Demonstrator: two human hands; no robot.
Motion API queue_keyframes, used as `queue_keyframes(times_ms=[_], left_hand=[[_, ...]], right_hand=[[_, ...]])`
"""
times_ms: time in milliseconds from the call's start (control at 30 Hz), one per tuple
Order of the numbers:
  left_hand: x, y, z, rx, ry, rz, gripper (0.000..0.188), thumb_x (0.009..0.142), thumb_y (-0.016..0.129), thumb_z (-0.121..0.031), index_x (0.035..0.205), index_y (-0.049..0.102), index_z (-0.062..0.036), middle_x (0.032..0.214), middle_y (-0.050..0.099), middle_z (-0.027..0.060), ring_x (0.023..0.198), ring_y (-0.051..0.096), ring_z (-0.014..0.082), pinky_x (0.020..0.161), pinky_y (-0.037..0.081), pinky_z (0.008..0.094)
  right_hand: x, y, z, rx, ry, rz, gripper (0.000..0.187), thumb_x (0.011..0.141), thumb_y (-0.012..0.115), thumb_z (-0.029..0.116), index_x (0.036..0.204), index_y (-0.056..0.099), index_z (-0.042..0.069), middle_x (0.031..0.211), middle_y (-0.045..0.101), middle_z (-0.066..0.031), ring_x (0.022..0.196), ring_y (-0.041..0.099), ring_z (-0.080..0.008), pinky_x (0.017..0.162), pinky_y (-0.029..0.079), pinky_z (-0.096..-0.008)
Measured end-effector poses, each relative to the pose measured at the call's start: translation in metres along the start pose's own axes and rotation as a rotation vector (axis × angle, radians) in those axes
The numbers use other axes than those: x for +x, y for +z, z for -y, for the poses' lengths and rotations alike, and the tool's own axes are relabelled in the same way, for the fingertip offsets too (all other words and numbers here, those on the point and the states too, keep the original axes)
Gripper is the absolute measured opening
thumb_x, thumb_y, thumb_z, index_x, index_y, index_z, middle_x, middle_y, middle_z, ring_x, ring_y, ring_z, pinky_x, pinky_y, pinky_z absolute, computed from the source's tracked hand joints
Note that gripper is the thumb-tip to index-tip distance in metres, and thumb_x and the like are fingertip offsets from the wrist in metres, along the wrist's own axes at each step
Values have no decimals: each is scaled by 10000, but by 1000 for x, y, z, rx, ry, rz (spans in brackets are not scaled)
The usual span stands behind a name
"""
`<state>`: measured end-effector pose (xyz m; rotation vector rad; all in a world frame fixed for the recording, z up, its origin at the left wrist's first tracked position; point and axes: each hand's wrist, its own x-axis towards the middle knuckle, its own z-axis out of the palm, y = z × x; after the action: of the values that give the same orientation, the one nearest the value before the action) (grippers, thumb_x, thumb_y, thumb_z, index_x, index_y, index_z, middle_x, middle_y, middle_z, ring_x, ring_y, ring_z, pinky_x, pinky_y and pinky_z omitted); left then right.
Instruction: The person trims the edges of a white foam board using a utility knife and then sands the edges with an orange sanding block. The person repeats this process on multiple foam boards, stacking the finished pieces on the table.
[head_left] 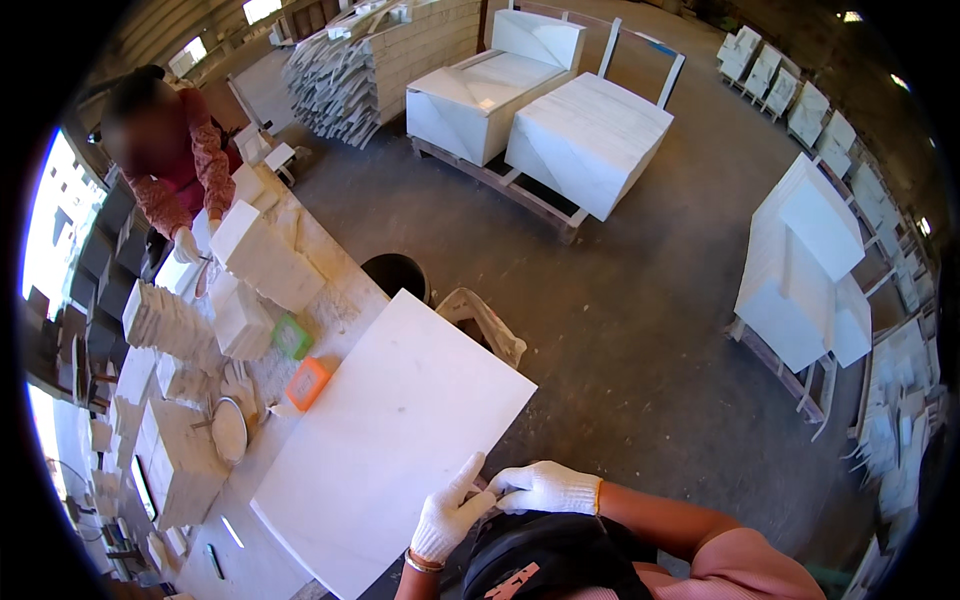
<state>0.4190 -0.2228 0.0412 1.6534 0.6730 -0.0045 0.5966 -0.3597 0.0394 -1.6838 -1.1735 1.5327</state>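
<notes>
My left hand (450, 512), in a white knit glove, is at the near edge of a large white marble slab (395, 420). One of its fingers points up over the slab's edge while the rest curl inward. Beside it my right hand (548, 488), gloved the same way, has its fingertips bent in against the left hand's. Whatever is pinched between the two, if anything, is too small and hidden to make out. The slab lies flat on the workbench, its right corner jutting out past the bench.
Stacked stone tiles (180, 460), a round pan (230, 430), an orange box (307, 383) and a green box (291, 337) stand on the bench. A co-worker (175, 170) bends over its far end. Beyond the slab are a black bucket (396, 275) and pallets of marble blocks (590, 130).
</notes>
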Motion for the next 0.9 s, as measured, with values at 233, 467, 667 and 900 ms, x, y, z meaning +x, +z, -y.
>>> queue_keyframes(times_ms=[233,467,667,900], left_hand=[[12,41,-5,-816,-239,-41,661,972,631,-75,1551,333,33,897,655,80,776,618,158,749,523,289],[23,77,20,-1316,-251,74,742,977,654,-113,1590,249,-5,1121,609,93,863,590,151,762,495,290],[33,92,13,-1329,-207,206,748,1003,622,-148,1615,200,-70,1130,623,76,864,590,125,779,492,283],[50,61,-10,346,90,-427,507,938,650,-206,1401,563,-17,1077,708,155,925,676,265,865,515,376]], right_hand=[[-36,-33,-62,1042,-56,-33,386,1053,536,141,1415,540,8,1170,704,-152,1039,689,-189,917,547,-345],[-37,-26,-62,743,-97,-176,426,1025,585,84,1448,543,54,1362,611,-53,1159,584,-132,954,485,-282],[-28,-31,-71,666,-317,-201,207,983,611,57,1181,668,36,1429,570,-112,1319,520,-230,1110,389,-355],[-35,-89,-67,813,-198,-500,219,1047,560,222,1051,634,16,962,733,-134,881,720,-222,827,572,-344]])
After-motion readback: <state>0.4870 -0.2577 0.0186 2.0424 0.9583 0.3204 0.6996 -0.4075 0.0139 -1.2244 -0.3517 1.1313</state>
